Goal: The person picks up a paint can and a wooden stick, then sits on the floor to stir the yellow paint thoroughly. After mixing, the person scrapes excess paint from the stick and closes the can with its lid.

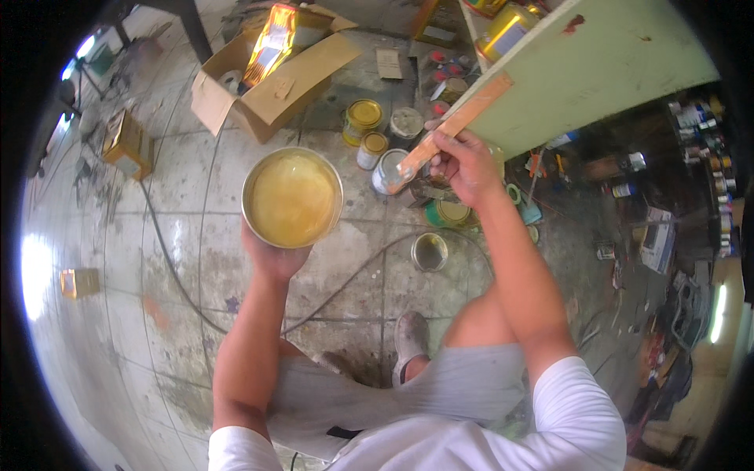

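Observation:
My left hand (275, 255) grips a round metal can (339, 200) from below and behind, with most of its fingers hidden under it. Inside the can lies a smooth yellowish paste (292, 196). In my right hand (467, 165) is a flat wooden stick (475, 106), pinched between thumb and fingers and held at a slant. The stick's lower end is smeared with something pale and hangs over an opened can with a whitish rim (390, 171); whether it touches that can, I cannot tell.
Several paint cans, among them a yellow-lidded can (363, 118), stand ahead. A small open can (430, 253) sits nearer my foot. A cardboard box (275, 102) lies beyond. The pale green panel (597, 71) rises at right. A hose (177, 275) crosses the tiled floor.

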